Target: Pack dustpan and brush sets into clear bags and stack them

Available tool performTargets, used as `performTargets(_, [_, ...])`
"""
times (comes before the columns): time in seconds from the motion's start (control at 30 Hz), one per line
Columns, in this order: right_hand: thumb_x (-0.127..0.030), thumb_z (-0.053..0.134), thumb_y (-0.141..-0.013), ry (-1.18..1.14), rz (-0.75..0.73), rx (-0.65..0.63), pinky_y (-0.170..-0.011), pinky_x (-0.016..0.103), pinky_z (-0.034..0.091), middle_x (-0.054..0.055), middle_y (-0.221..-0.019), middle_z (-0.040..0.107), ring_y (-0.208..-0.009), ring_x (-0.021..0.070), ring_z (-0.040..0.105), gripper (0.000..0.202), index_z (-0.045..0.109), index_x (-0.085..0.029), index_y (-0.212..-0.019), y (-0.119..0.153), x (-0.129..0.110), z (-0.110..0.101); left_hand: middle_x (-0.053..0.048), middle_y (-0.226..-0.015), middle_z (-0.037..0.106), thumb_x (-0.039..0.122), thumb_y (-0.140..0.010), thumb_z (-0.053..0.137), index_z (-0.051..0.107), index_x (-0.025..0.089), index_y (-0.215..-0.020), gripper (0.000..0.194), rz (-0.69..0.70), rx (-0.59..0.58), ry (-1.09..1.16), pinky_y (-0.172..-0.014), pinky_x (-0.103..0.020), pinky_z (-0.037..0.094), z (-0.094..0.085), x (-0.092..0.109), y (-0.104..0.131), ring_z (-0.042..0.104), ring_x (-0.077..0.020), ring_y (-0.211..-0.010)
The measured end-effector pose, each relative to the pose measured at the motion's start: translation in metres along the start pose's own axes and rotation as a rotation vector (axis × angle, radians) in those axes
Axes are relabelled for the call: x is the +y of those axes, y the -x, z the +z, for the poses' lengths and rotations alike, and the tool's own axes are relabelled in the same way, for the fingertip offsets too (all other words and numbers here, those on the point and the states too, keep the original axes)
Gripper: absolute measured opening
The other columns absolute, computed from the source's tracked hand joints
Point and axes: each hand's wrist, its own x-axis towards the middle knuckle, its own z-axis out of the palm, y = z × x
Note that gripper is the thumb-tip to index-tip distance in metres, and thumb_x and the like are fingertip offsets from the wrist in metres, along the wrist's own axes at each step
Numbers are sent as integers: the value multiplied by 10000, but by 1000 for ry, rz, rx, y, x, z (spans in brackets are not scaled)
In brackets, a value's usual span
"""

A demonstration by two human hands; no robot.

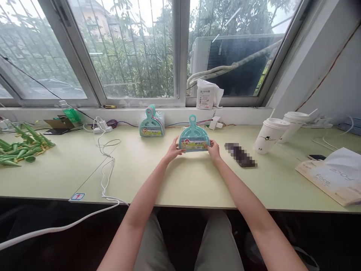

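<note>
Between my two hands stands a teal dustpan and brush set (193,132) in clear wrapping, upright with its looped handle on top and a printed label across its lower part. My left hand (173,150) grips its left edge, thumb in front. On the other side my right hand (213,149) clasps the right edge in the same way. Further back and to the left, a row of similar wrapped dustpan sets (151,123) stands near the window sill, a teal one in front and others behind it.
Two white lidded cups (271,136) and a blurred dark phone-like object (241,155) lie to the right, with a tissue pack (329,175) beyond. White cables (105,177) run over the table's left side. Green pointed pieces (24,146) are heaped at far left.
</note>
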Motion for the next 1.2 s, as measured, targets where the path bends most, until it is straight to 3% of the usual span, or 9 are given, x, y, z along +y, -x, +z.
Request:
performTargets(0.1, [-489,697,-689,121,-111,-35,-651,306,496,78,-895,689,-720,193,644,384,515,-202,-868,8,-2,7,-81,-972,715,181,-733,664,609,185,-1209,478,128,208,-173,-714,-282,509,-9,-13,-8,661,-180,-797])
performTargets(0.17, [-473,656,-728,159,-174,-74,-620,292,473,79,-920,668,-673,180,631,344,467,-213,-849,15,-3,18,-66,-918,725,191,-750,633,694,176,-1013,270,166,297,-298,-738,-282,494,-23,-18,-10,657,-192,-821])
performTargets(0.3, [-366,588,-787,265,-279,-147,-638,278,442,57,-904,639,-720,184,620,223,436,-220,-860,24,-8,60,-49,-847,731,273,-751,654,724,198,-979,250,106,338,-525,-681,-264,453,-73,-23,-2,647,-199,-765])
performTargets(0.53, [-234,503,-857,515,-417,-234,-676,261,394,40,-916,605,-802,182,563,54,470,-215,-896,29,-28,178,-67,-866,724,371,-796,631,733,210,-951,246,-72,537,-803,-662,-262,414,-178,-35,24,634,-208,-787])
performTargets(0.67, [-220,492,-898,633,-449,-257,-689,266,420,77,-1039,622,-901,199,583,124,507,-206,-1021,23,-36,232,-80,-877,709,341,-833,601,713,205,-901,189,-120,617,-833,-666,-279,415,-219,-43,18,632,-224,-818])
performTargets(0.8, [-225,490,-905,741,-502,-178,-821,319,481,138,-1356,517,-1223,250,478,365,485,-198,-1268,5,-35,270,-88,-1093,661,268,-830,614,607,217,-1188,361,-93,741,-775,-711,-300,460,-240,-52,-10,632,-201,-831])
performTargets(0.93, [-173,410,-904,804,-537,-135,-1105,437,340,123,-1609,159,-1477,243,152,678,161,-161,-1534,-20,-26,300,-171,-1339,493,250,-848,586,417,214,-1412,590,-29,916,-877,-886,-394,476,-251,-66,-47,540,-276,-1141])
performTargets(1.03, [-162,343,-918,822,-532,-182,-1178,493,186,118,-1623,41,-1503,232,26,715,12,-123,-1551,-33,-19,313,-175,-1345,494,279,-901,485,432,193,-1417,526,52,846,-944,-1007,-440,416,-258,-78,-68,469,-303,-1238])
performTargets(1.2, [-199,339,-938,756,-506,-238,-1172,549,129,138,-1615,-22,-1503,251,-17,743,-92,-134,-1541,-36,-20,312,-161,-1313,556,314,-923,401,402,154,-1443,544,74,755,-889,-1078,-422,354,-263,-87,-75,468,-294,-1262])
